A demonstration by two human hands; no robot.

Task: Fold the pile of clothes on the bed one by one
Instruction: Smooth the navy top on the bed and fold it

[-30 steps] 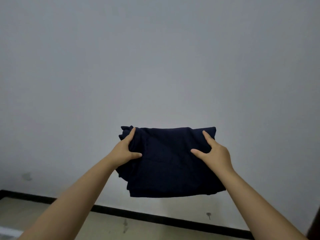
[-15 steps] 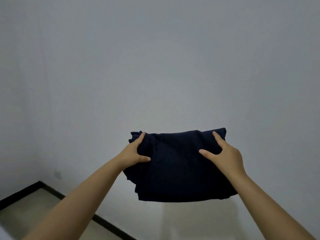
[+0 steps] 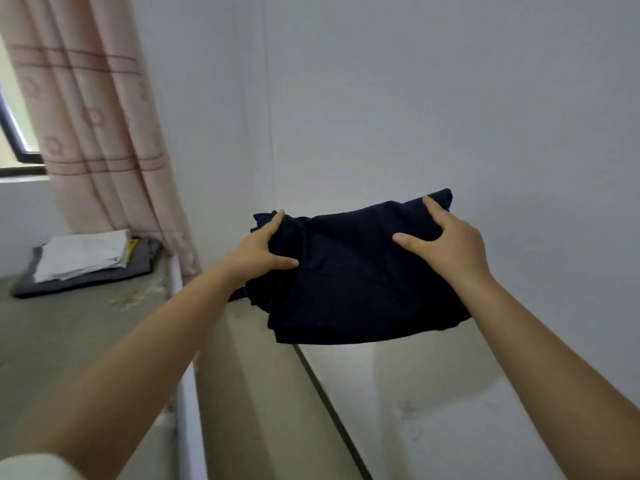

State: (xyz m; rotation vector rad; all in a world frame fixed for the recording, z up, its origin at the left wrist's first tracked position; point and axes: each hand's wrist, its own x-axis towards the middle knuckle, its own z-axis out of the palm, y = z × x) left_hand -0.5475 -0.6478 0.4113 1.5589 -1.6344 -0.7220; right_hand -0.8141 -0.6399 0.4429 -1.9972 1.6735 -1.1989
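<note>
A folded dark navy garment (image 3: pixel 356 278) hangs in the air in front of the white wall, held at its two upper corners. My left hand (image 3: pixel 263 252) grips its left edge, thumb on the near face and fingers behind. My right hand (image 3: pixel 446 244) grips its right side the same way. At the far left a small stack of folded clothes (image 3: pixel 83 263), white on grey with a bit of yellow, lies on a grey surface (image 3: pixel 69 327).
A pink patterned curtain (image 3: pixel 93 116) hangs at the left beside a window frame (image 3: pixel 14 133). The grey surface has a white edge (image 3: pixel 183 393), with a strip of floor (image 3: pixel 256 393) and a dark baseboard (image 3: pixel 329 400) along the wall.
The view has swung left: the curtain, the window and the stack of folded clothes have come into sight. Both hands still hold the navy garment in the same grip.
</note>
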